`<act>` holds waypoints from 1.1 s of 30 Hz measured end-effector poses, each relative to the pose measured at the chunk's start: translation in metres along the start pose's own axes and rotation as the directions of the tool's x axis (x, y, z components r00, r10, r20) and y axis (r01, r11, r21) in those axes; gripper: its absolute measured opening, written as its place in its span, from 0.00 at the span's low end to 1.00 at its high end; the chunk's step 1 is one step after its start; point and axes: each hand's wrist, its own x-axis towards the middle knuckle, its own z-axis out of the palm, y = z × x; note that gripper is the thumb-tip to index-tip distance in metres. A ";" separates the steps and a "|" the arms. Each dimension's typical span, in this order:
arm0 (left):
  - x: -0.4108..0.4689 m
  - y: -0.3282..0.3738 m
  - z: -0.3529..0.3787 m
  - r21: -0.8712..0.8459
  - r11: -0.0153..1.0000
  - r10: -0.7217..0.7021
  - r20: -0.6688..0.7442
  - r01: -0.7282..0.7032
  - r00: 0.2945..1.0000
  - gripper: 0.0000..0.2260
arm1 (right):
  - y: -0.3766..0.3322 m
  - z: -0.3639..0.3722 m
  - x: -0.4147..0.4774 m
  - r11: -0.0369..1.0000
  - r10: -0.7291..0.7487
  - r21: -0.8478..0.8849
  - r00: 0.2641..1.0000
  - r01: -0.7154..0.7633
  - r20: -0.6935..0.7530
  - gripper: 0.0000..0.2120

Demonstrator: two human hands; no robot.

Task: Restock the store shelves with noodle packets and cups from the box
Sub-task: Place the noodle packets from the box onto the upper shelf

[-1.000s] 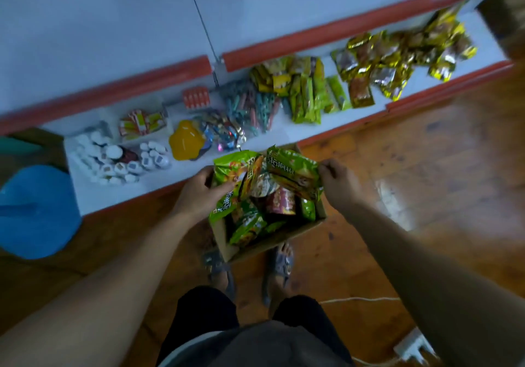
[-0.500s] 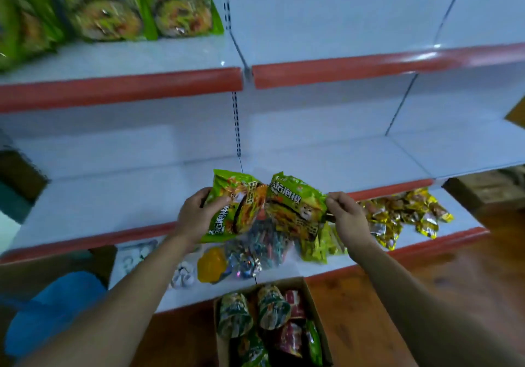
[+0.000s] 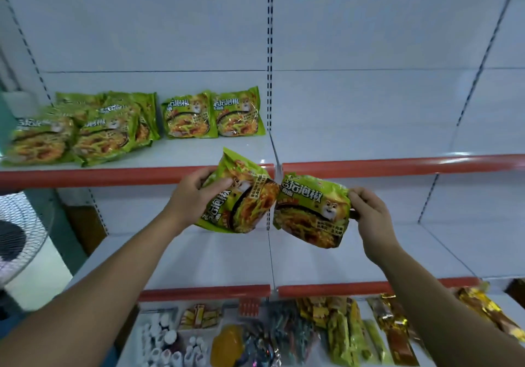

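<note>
My left hand [image 3: 196, 196] grips a green noodle packet [image 3: 241, 204] by its left edge, tilted, just below the red lip of the upper shelf [image 3: 136, 176]. In my right hand [image 3: 369, 210] a second green noodle packet [image 3: 309, 213] is pinched at its right edge, held level beside the first. The two packets almost touch in front of the shelf upright. Several matching green packets [image 3: 187, 116] lie on the upper shelf's left section, some piled at the far left. The box is out of view.
The upper shelf's right section [image 3: 397, 139] and the middle shelf [image 3: 227, 258] hold nothing. The bottom shelf [image 3: 284, 338] carries small snacks, sachets and gold-wrapped packets [image 3: 397, 329]. A standing fan [image 3: 17, 238] is at the left.
Both hands lifted a packet each out of the box and raised them from floor level to the upper shelf's front edge. My view tilted up, so the box dropped out of sight.
</note>
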 end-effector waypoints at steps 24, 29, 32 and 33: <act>0.211 0.062 -0.146 0.475 0.854 0.109 0.240 -0.214 0.965 0.24 | -0.074 0.151 0.157 0.987 -0.085 0.133 0.995 0.092 -0.052 0.13; 0.241 0.048 -0.160 0.592 0.780 -0.008 0.334 -0.204 0.942 0.23 | -0.070 0.190 0.187 0.998 -0.043 0.049 0.999 0.044 -0.020 0.11; 0.256 0.035 -0.163 0.688 0.690 -0.063 0.366 -0.224 0.928 0.29 | -0.064 0.210 0.200 1.000 -0.008 -0.015 1.000 0.008 0.005 0.11; 0.260 0.031 -0.163 0.710 0.665 -0.079 0.377 -0.233 0.923 0.30 | -0.061 0.216 0.204 0.999 0.000 -0.036 1.000 0.000 0.006 0.11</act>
